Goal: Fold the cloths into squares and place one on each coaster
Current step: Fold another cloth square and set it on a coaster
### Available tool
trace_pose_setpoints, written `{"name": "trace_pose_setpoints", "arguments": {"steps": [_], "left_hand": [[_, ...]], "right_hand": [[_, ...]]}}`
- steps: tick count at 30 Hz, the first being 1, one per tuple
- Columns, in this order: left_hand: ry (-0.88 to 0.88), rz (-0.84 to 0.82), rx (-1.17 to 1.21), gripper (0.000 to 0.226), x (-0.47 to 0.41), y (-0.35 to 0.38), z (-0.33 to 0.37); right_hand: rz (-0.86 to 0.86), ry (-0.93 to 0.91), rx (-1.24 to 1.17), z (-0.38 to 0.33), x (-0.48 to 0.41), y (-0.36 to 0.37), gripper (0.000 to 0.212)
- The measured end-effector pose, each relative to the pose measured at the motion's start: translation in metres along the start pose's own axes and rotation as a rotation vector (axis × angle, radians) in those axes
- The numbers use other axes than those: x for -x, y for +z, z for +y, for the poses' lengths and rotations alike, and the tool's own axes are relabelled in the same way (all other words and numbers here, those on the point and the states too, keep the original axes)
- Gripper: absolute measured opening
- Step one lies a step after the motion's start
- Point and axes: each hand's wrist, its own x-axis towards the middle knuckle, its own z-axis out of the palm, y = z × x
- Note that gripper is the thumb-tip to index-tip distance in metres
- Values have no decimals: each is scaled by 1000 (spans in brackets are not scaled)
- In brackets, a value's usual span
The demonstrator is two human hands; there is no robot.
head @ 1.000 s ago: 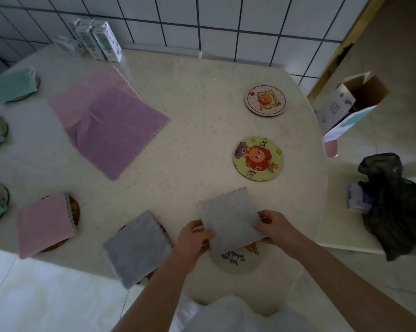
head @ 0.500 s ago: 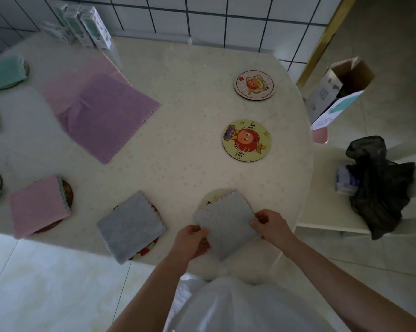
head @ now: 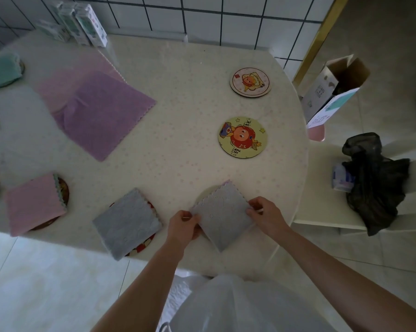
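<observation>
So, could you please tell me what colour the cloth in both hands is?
Grey; the folded cloth shows best in the head view.

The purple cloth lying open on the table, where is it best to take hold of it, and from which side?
Probably pinch the purple cloth at its right corner, coming from the right. It lies flat, and that corner rests on bare table, while its far left part overlaps the open pink cloth.

Since a second ago, the left hand [head: 184, 224] and right hand [head: 264, 213] have drawn the grey cloth [head: 222, 219] back over the coaster [head: 205, 194], whose rim now peeks out at the cloth's upper left rather than below it.
</observation>
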Motion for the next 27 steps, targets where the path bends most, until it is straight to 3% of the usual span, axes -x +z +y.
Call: {"name": "trace_pose_setpoints", "arguments": {"steps": [12,20,24,27], "left_hand": [[-7,62,-92,6,-16,-19,8],[155,108,-279,20,-55,-56,64],[292,196,-522,8,-76,-90,106],[379,257,-707,15,-95,-118,130]], "right_hand": [[8,-14,279,-7,-14,-3,22],[10,-249,525,-82,-66,-14,27],[-15,-401,615,-138,-109,-4,26],[-50,-494,720,-179,-142,8,25]]}}
